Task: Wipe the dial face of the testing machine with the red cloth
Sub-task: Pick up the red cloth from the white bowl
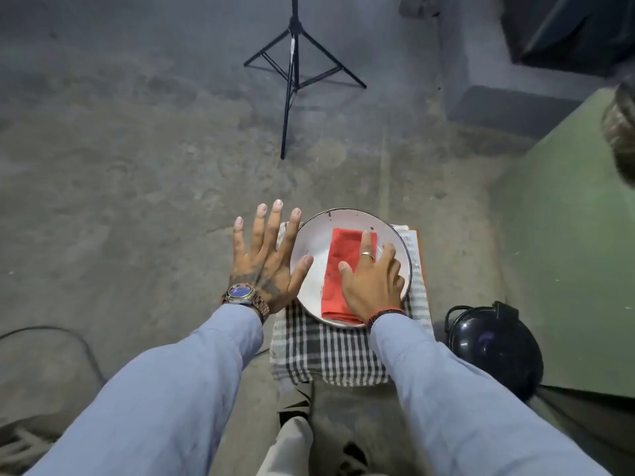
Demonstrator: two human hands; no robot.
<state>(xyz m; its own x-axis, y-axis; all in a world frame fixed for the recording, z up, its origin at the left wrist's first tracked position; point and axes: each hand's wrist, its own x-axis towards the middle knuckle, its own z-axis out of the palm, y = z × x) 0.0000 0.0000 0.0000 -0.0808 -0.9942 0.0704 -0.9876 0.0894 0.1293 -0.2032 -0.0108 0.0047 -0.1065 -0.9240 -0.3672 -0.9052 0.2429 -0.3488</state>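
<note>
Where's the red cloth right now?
Lower centre of the head view: the red cloth lies folded in the white bowl on the checked towel, under the right hand.

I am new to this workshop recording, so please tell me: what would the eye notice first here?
The red cloth stands out, folded in a white bowl on a checked towel at centre. The right hand lies on the cloth; the left hand spreads open beside the bowl. A black tripod stands behind.
</note>
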